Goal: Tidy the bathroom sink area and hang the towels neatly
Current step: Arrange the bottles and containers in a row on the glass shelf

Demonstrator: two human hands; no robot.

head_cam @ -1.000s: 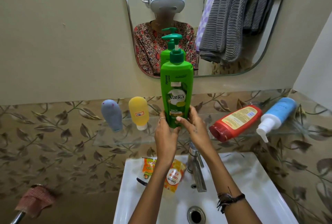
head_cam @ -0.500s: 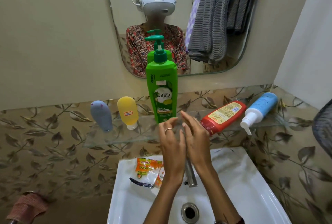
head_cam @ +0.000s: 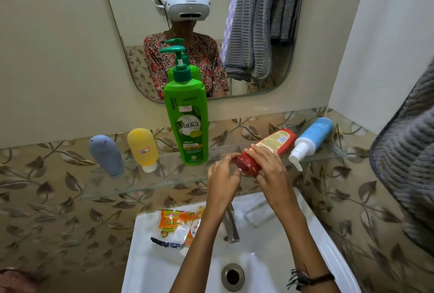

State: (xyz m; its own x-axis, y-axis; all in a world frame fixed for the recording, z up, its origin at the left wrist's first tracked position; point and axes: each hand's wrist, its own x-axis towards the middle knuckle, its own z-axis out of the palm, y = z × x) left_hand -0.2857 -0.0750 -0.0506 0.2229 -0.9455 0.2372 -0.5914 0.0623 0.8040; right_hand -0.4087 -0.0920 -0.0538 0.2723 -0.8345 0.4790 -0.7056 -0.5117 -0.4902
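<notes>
A red bottle (head_cam: 274,142) lies on its side on the glass shelf (head_cam: 145,184), cap toward me. My right hand (head_cam: 266,166) wraps over its cap end, and my left hand (head_cam: 223,175) touches the cap from the left. The tall green pump shampoo bottle (head_cam: 187,123) stands upright on the shelf left of my hands, free of them. A blue and white pump bottle (head_cam: 312,137) lies tipped over at the shelf's right end. A grey towel (head_cam: 408,175) hangs at the right edge.
A grey tube (head_cam: 105,154) and a yellow tube (head_cam: 143,149) stand cap-down at the shelf's left. Orange scrub-pad packets (head_cam: 173,227) lie on the white sink (head_cam: 145,267) rim beside the tap (head_cam: 231,227). The mirror (head_cam: 277,34) reflects grey towels. A reddish cloth (head_cam: 14,281) shows bottom left.
Both hands let go of the green shampoo bottle, which now stands on the shelf, and moved right onto the cap end of the lying red bottle.
</notes>
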